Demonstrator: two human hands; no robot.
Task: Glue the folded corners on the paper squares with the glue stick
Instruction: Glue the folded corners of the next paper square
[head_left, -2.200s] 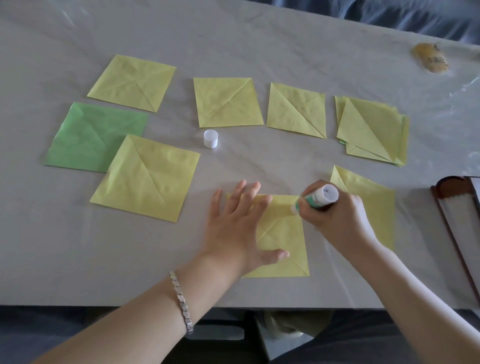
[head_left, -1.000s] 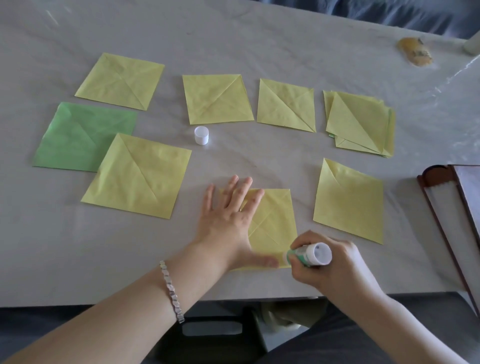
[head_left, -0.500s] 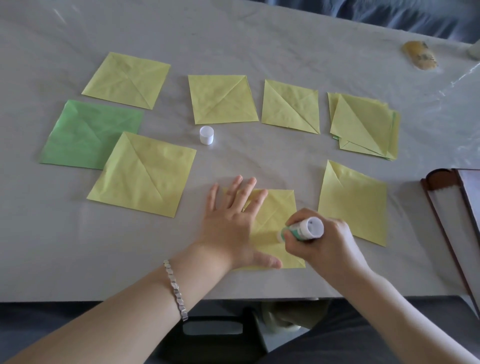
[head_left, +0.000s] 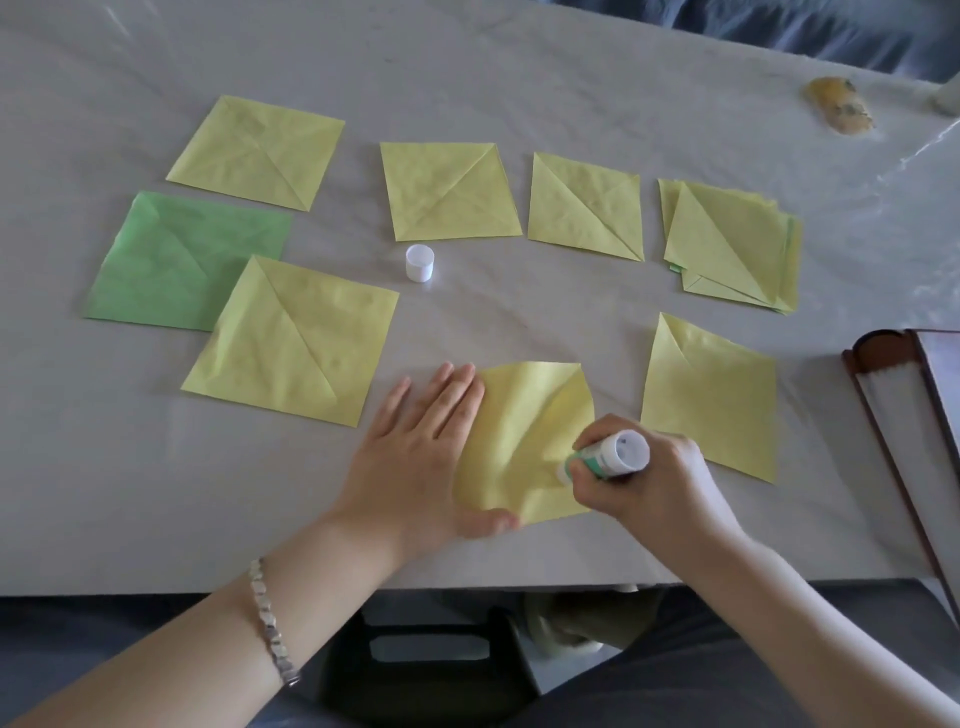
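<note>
In the head view, the gluing step is in hand. A yellow paper square (head_left: 519, 415) near the front edge of the table (head_left: 156, 493) is pressed flat by the left hand (head_left: 415, 457), whose fingers are kept straight. The glue stick (head_left: 610, 457) is gripped in the curled fingers of the right hand (head_left: 660, 483) and is pointed down at the right part of the square. Next, by judgement, the corner should be pressed down firmly. The tip is partly covered, so contact cannot be confirmed. A brown object (head_left: 914, 415) is cut off at the right.
</note>
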